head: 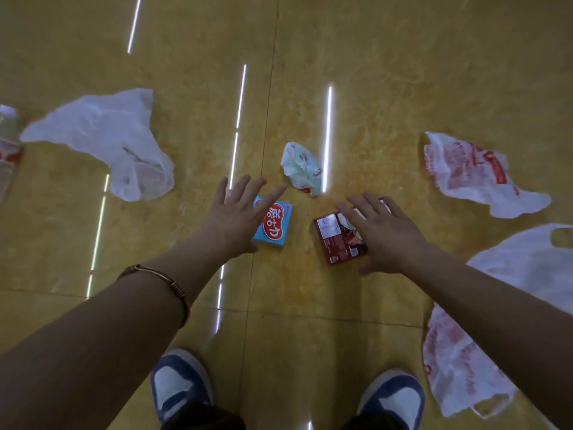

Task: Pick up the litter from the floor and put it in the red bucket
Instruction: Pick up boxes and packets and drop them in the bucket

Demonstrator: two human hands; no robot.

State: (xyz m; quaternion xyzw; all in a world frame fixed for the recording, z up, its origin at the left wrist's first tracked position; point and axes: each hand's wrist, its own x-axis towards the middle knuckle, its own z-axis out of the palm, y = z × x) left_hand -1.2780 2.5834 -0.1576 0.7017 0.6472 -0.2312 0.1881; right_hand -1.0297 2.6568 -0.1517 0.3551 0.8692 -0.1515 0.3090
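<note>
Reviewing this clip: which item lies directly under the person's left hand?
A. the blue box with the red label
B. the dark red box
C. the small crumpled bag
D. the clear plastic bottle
A: the left hand, fingers spread, reaches over the blue box, while the right hand is over the dark red box; neither box looks gripped yet.

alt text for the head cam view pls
Looking down, a person's left hand reaches, fingers spread, over a blue box and the right hand over a dark red box on a glossy yellow floor, with plastic bags scattered around.
</note>
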